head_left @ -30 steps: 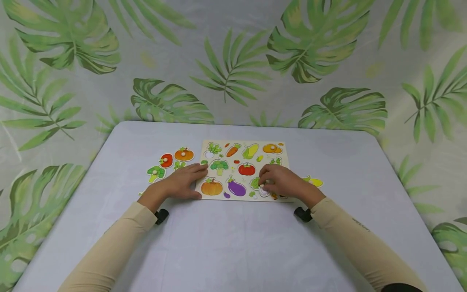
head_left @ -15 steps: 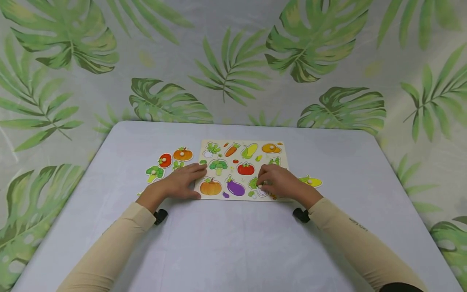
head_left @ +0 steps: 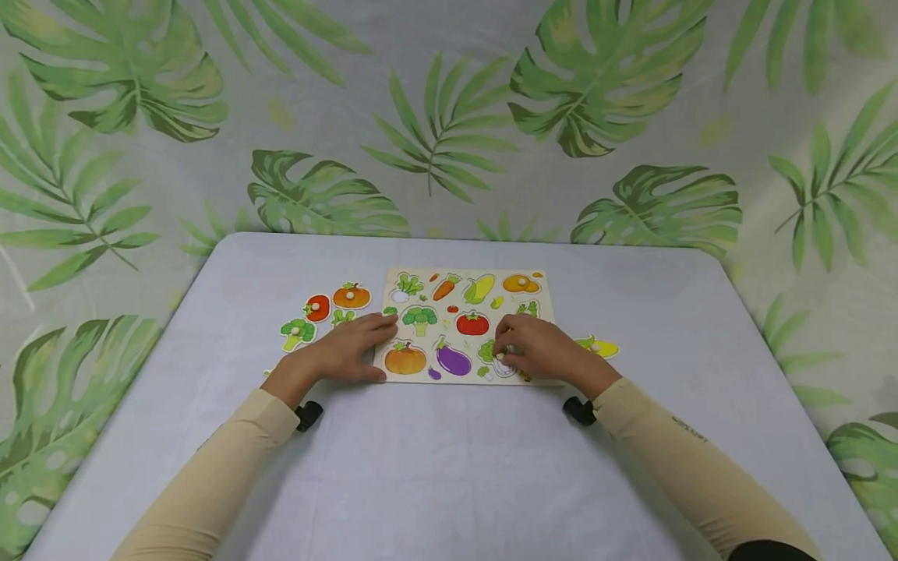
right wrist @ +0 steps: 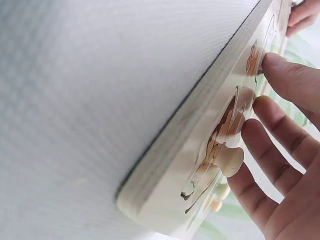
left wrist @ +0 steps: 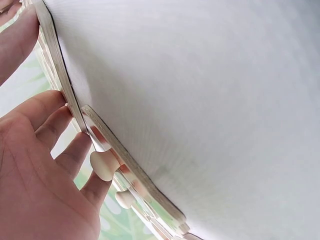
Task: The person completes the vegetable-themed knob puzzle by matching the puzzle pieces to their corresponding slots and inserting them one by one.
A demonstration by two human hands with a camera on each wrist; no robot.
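Note:
My left hand [head_left: 351,347] rests on the left edge of a cream vegetable puzzle board [head_left: 510,304], thumb at its near corner and fingers stretched out. In the left wrist view its fingertips touch the board's side, close to loose knobbed pieces [left wrist: 104,166]. Over the board's lower right, my right hand [head_left: 536,347] pinches the pale knob of a green-and-white vegetable puzzle piece [head_left: 487,351]. That piece lies at its slot; whether it sits flush I cannot tell. Beside the right fingers, the right wrist view shows another pale knob [right wrist: 230,160] on an orange-brown piece on the board.
Left of the board lie a pumpkin piece [head_left: 351,295], a tomato piece [head_left: 318,308] and a broccoli piece [head_left: 298,334], with others partly under the left hand. A corn piece [head_left: 605,348] lies to the right, partly behind the right wrist. White cloth covers the table [head_left: 449,467].
Both hands keep nearly the same places. The right fingers stay at the knob with only a very slight shift, and the head view has moved a little.

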